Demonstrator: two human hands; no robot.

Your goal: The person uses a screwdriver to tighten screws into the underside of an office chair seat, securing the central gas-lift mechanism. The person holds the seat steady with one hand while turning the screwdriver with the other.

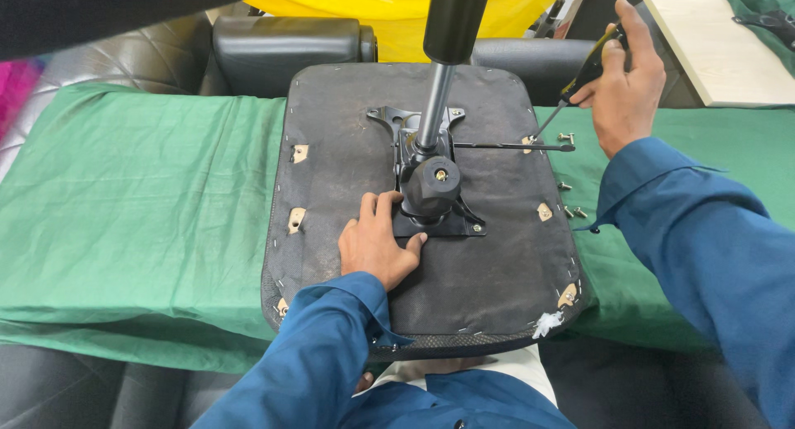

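Black fabric covers the underside of a chair seat [464, 280] that lies upside down on a green cloth [141, 205], and everything else is placed here by that seat. At the seat's middle sits a black metal plate [431, 222] with a knob-like housing [432, 185], and from it a grey cylinder [435, 106] rises toward the camera, turning thick and black near the top edge of the view, where it is cut off.

The left hand [377, 243] lies palm down on the seat, fingers spread and open, gripping nothing; its fingertips touch the near left corner of the plate. Its blue sleeve [323, 346] comes up from the seat's near edge.

The right hand [625, 77] is raised beyond the seat's far right corner, closed around the black and yellow handle of a screwdriver [580, 81]. The shaft slants down and left, and its tip meets the seat near a small tan patch at the right edge. A thin lever [513, 147] runs from the plate toward that same spot.

Several loose screws [566, 137] lie on the cloth just right of the seat. A pale wooden board [712, 48] rests farther right and back, partly out of frame.

The screwdriver's tip is too small to make out, and much of its handle is hidden inside the fist.
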